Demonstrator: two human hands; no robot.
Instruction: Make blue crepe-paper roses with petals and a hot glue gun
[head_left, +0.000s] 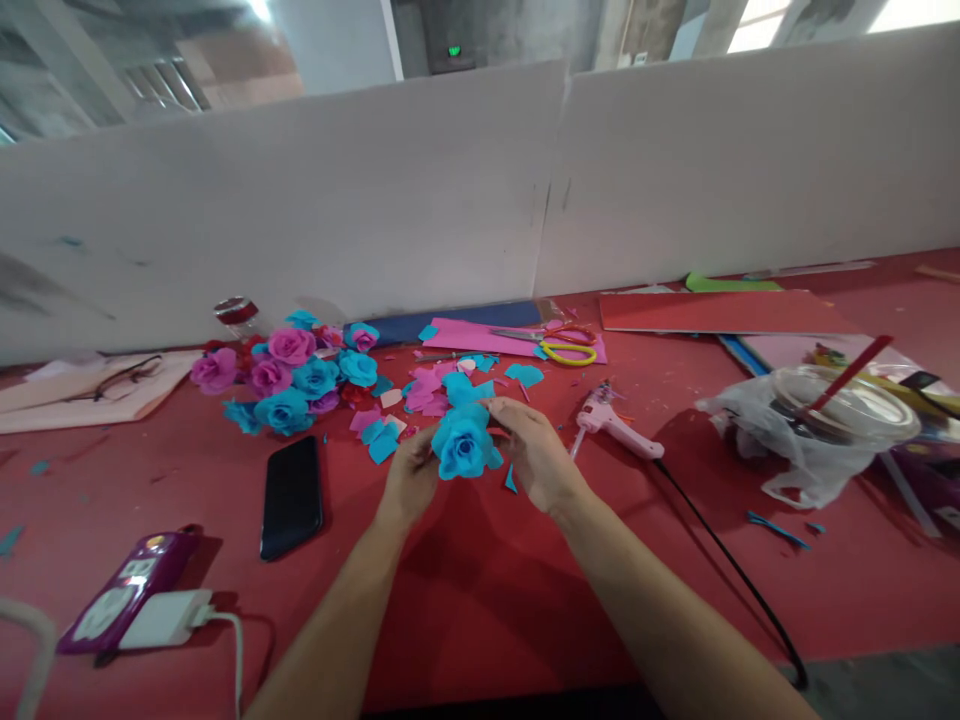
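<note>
Blue paper rose (463,443) is held between both hands, low over the red desk (487,600), near its middle. The left hand (409,480) is closed on the rose's left edge, fingers curled under it. The right hand (536,455) grips the right side, thumb against the petals.

Just behind the rose is a scatter of blue and pink paper scraps (442,392). Further left is a heap of finished pink and blue paper flowers (292,375). A black flat phone (291,497) lies left of the left hand, apart from it.

A pink glue gun (611,420) lies just right of the right hand, its black cord running toward the desk's near edge. Yellow-handled scissors (566,348) rest on a pink paper sheet (469,337) at the back. A clear plastic cup with red straw (844,410) sits in a plastic bag at far right. A purple power strip (124,590) with a white plug is at near left.
</note>
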